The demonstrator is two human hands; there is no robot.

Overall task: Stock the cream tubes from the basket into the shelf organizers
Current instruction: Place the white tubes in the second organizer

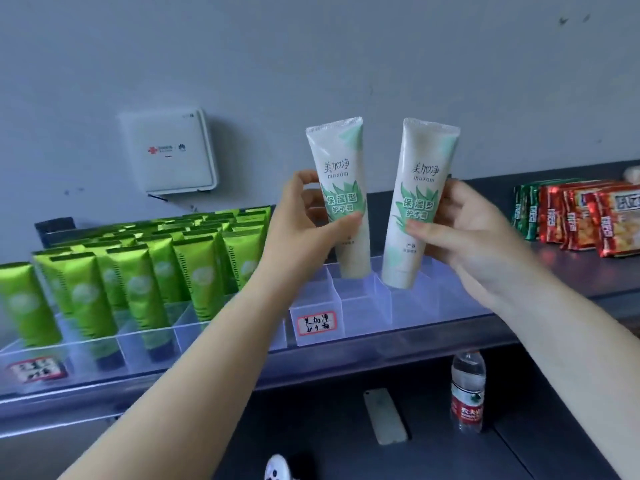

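Note:
I hold two white cream tubes with green leaf prints, both upright with caps down. My left hand grips the left tube; my right hand grips the right tube. Their lower ends sit just above or inside the back compartments of a clear shelf organizer that carries a red-bordered handwritten label. The basket is out of view.
A second clear organizer to the left holds several shiny green tubes. Red and green snack packets lie on the shelf at right. A white router box hangs on the wall. Below stand a water bottle and a phone.

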